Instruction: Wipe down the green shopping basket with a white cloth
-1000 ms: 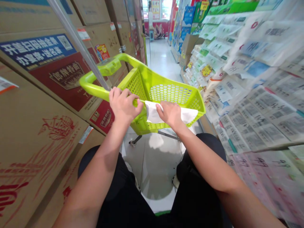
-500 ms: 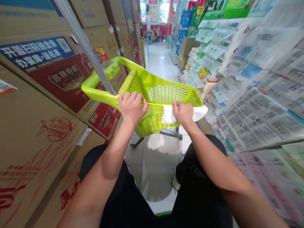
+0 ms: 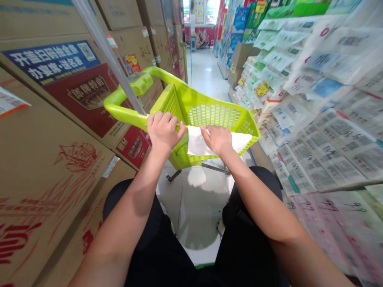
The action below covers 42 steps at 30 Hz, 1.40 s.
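Head shows two hands, one cloth, one cart.

Windows glare white; the tiled floor gleams toward its far end, shadowed nearer; plastic-wrapped packs look smeared.

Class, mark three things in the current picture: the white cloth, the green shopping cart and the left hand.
White cloth (image 3: 196, 142), head view: its hanging left part.
Green shopping cart (image 3: 196, 97), head view: far side wall, above the holes.
Left hand (image 3: 163, 130), head view: back of the hand.
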{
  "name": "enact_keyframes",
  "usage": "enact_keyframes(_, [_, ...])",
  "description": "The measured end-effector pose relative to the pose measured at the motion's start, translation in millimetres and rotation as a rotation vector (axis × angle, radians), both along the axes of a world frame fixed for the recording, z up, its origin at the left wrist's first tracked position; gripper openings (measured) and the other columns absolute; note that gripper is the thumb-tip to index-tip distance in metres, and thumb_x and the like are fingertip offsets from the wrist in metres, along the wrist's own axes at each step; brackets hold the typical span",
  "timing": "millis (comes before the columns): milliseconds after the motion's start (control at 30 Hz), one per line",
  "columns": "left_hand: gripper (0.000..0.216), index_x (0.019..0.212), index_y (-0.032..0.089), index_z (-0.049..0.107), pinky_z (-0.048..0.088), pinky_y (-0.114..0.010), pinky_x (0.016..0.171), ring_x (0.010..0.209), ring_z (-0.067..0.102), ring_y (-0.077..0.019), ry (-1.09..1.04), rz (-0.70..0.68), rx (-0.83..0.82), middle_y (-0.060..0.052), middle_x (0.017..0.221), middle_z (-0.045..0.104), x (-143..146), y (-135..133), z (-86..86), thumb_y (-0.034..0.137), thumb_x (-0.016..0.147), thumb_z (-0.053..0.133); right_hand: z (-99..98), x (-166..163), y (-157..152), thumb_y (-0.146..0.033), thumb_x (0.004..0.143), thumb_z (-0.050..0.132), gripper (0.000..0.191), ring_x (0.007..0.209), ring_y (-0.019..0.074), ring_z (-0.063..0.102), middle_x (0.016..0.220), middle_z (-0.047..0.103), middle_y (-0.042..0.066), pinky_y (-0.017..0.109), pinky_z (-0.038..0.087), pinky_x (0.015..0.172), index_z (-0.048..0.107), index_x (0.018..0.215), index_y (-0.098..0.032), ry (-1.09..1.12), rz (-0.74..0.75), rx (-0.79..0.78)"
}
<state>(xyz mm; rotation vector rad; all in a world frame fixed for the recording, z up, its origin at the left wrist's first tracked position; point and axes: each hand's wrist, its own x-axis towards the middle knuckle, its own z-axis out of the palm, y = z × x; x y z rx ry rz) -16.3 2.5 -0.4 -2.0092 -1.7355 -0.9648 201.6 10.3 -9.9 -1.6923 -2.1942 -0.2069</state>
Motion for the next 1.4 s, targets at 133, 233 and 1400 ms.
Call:
enact_keyframes(133, [0.028, 0.073, 0.025, 0.050, 0.024, -0.049, 0.103, 0.105, 0.046, -0.0266, -0.063, -0.009, -0.012, -0.005, 0.086, 0.059, -9, 0, 6.4, 0.046, 0.092, 0.051, -7.4, 28, 2, -0.058, 0.107, 0.031, 0.063, 0.102, 0.0305, 0.068, 0.105, 0.078, 0.016, 0.037, 0.036, 0.082, 0.078, 0.098, -0.018, -0.021, -0.081, 0.022])
enact_keyframes(233, [0.025, 0.073, 0.024, 0.049, 0.024, -0.047, 0.098, 0.101, 0.045, -0.0273, -0.063, -0.030, 0.005, -0.005, 0.086, 0.061, -10, -4, 9.3, 0.041, 0.089, 0.056, -11.1, 42, -1, -0.062, 0.105, 0.034, 0.064, 0.095, 0.0291, 0.069, 0.097, 0.078, 0.016, 0.036, 0.035, 0.079, 0.078, 0.097, -0.016, -0.033, -0.118, 0.010])
enact_keyframes(1400, [0.038, 0.058, 0.023, 0.035, 0.029, -0.046, 0.084, 0.078, 0.041, -0.0223, 0.006, 0.140, 0.271, -0.002, 0.065, 0.051, 0, -3, -5.7, 0.030, 0.085, 0.060, -22.2, 32, -15, -0.037, 0.103, 0.037, 0.047, 0.071, 0.0223, 0.062, 0.081, 0.075, 0.013, 0.036, 0.027, 0.072, 0.073, 0.082, -0.016, 0.004, -0.060, 0.160])
